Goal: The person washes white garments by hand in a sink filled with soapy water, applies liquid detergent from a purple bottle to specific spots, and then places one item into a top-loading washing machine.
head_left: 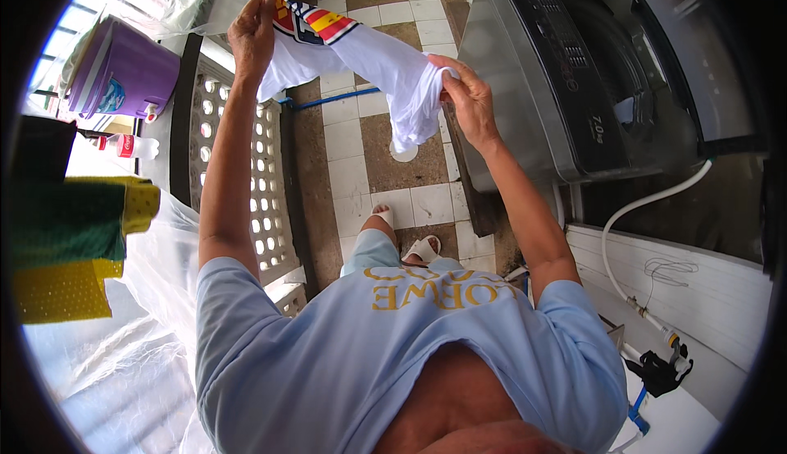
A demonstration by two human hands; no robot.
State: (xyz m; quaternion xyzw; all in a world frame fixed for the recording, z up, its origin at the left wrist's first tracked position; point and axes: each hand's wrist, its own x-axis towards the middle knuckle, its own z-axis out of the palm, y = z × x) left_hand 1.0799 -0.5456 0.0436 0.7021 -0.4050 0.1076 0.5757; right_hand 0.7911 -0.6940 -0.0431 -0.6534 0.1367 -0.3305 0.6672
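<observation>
A white garment [369,59] with a red, yellow and dark print at one end is stretched in the air between my two hands. My left hand [252,37], raised at the upper left, is closed on the printed end. Lower and to the right, my right hand [469,100] pinches a bunched white edge, and loose folds hang below its fingers. The garment's exact kind cannot be made out. Beside my right hand stands a grey top-load washing machine [525,77] with its lid up; a bit of pale cloth [627,114] shows in its opening.
At left are a perforated block wall [264,183], a purple drink cooler [135,68], a plastic bottle [131,146] and hanging green and yellow cloths [70,216]. A blue hose [336,97] crosses the tiled floor [348,179]. A white hose [611,241] runs from the washer to a tap.
</observation>
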